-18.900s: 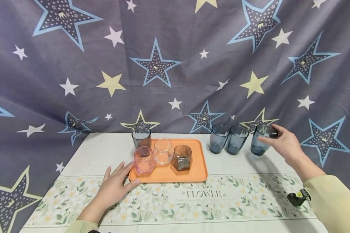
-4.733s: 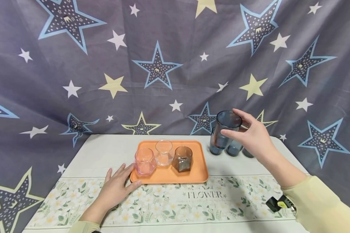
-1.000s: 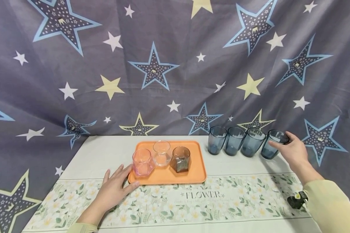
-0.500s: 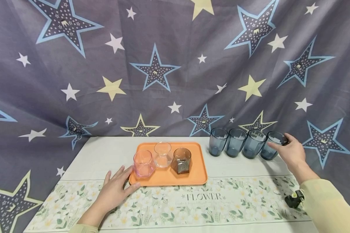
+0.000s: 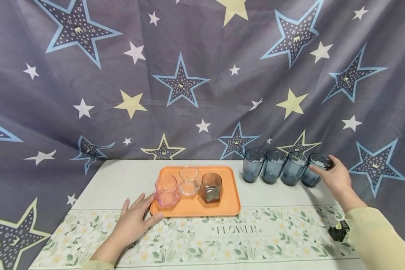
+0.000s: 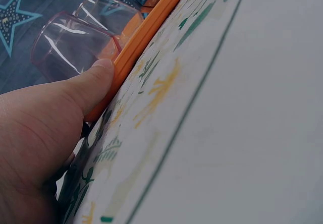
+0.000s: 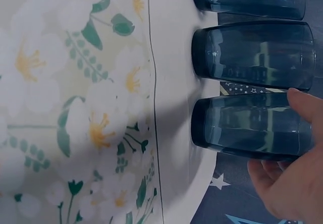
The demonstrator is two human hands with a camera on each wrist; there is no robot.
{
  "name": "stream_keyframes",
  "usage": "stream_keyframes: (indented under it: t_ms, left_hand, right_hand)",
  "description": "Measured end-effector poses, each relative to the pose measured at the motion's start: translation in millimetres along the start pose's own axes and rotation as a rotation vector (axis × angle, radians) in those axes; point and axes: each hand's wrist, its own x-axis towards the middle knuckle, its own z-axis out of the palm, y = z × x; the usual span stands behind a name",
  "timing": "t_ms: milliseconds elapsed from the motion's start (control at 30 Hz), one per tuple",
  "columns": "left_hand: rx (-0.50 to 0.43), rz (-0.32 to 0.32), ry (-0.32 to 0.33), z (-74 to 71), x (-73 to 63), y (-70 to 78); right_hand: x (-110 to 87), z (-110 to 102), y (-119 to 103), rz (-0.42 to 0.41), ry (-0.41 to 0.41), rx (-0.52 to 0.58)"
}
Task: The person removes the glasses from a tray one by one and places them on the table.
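My right hand [image 5: 335, 180] grips the rightmost blue glass tumbler [image 5: 311, 178], thumb on its near side and fingers behind. That tumbler stands upright at the end of a row of matching blue tumblers [image 5: 253, 167], close beside its neighbour [image 5: 294, 170]. The right wrist view also shows the held tumbler [image 7: 247, 125], with fingers and thumb at its rim end. My left hand [image 5: 133, 221] lies at the left corner of an orange tray [image 5: 227, 195], fingers extended; its thumb [image 6: 101, 80] touches the rim. On the tray stand a pink glass [image 5: 167, 193], a clear glass [image 5: 189, 182] and a brown glass [image 5: 210, 189].
A white tablecloth [image 5: 121, 180] with a floral band lettered FLOWER [image 5: 236, 229] covers the table. Directly behind the table's back edge hangs a grey curtain [image 5: 219, 101] printed with stars. The blue tumblers stand near that back edge.
The blue-grey tumbler formerly at the tray's back left is gone from there. My right hand lowered a lifted tumbler to the row's right end, then shifted slightly left. The left hand stayed.
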Motion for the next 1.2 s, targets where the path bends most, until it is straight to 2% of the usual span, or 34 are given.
stream_keyframes:
  t_ms: [300, 533, 700, 833, 1000, 1200]
  left_hand:
    - [-0.01, 0.006, 0.002, 1.0, -1.7, -0.5]
    - [-0.013, 0.003, -0.005, 1.1, -2.0, -1.8]
    - [-0.015, 0.014, 0.005, -0.6, -0.7, -1.1]
    - [-0.01, 0.012, 0.006, -1.7, -0.4, -1.0]
    - [-0.007, 0.011, 0.007, -2.2, -0.8, -0.9]
    - [-0.007, 0.022, 0.012, -1.6, 0.0, -0.9]
  right_hand:
    - [0.4, 1.4, 1.7, -0.028, -0.013, 0.01]
    - [-5.7, -4.0, -7.7, -0.05, -0.011, -0.043]
    - [-18.6, -8.8, -27.1, -0.11, 0.052, -0.079]
    - [-29.0, -9.1, -48.3, -0.156, 0.087, -0.058]
    - [-44.6, -2.2, -74.6, -0.208, 0.058, -0.003]
    - [-66.1, 17.4, -99.8, -0.278, 0.036, 0.111]
